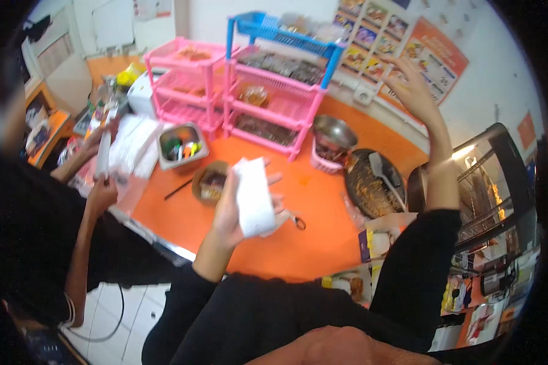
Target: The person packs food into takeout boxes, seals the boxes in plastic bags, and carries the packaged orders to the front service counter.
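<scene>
Left grip: the left hand [226, 210] is holding a white, oblong, paper-like item [254, 198]; fingers are showing past its right edge.
Item position: it is lying directly within the left grip, above the smooth orange surface [310, 249].
Long axis: it is running roughly away from the body, the far end leaning slightly left.
Nearer hand: the left is bearing the item; the right is standing well apart, up and to the right.
Right grip: the right hand [415, 97] is showing parted fingers and nothing visible within; it is hanging near the orange-and-white wall poster [429, 58], contact uncertain.
Brown round bowl [198, 187]: it is sitting just left of the left grip.
Black ring-shaped handle [299, 223]: it is lying right of the item.
</scene>
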### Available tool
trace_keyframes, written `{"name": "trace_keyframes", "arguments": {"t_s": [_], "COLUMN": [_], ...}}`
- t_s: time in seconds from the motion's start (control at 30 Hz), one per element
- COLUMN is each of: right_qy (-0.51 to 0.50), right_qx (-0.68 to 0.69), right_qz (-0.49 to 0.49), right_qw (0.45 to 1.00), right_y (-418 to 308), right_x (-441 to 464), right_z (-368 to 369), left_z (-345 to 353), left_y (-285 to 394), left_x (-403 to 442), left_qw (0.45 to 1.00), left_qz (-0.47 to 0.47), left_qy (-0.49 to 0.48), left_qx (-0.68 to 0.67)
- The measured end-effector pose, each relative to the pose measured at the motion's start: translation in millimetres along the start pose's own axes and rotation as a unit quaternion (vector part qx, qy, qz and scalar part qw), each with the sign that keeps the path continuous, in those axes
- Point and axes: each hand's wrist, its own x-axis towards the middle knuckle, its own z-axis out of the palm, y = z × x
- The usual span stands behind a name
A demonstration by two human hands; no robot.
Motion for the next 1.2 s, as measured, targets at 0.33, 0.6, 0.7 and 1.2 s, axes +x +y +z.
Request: {"name": "trace_keyframes", "arguments": {"t_s": [0.33, 0.6, 0.7, 1.2], "right_qy": [0.013, 0.002, 0.069, 0.301], "right_qx": [-0.044, -0.058, -0.056, 0.116], "right_qz": [0.122, 0.235, 0.218, 0.156], "right_qw": [0.992, 0.97, 0.972, 0.934], "right_y": [64.2, 60.7, 62.4, 66.8], "right_x": [180.6, 208.3, 196.8, 174.2], "right_z": [110.6, 132.9, 125.6, 98.7], "left_z": [-22.3, -41.8, -37.7, -16.0], "left_y": [19.6, 24.6, 23.1, 20.1], "left_x": [-56.9, -58.3, -51.0, -18.0], "left_qw": [0.944, 0.93, 0.936, 0.939], "left_qz": [0.135, 0.152, 0.136, 0.118], "left_qy": [0.205, 0.251, 0.24, 0.196], "left_qx": [0.221, 0.221, 0.22, 0.258]}}
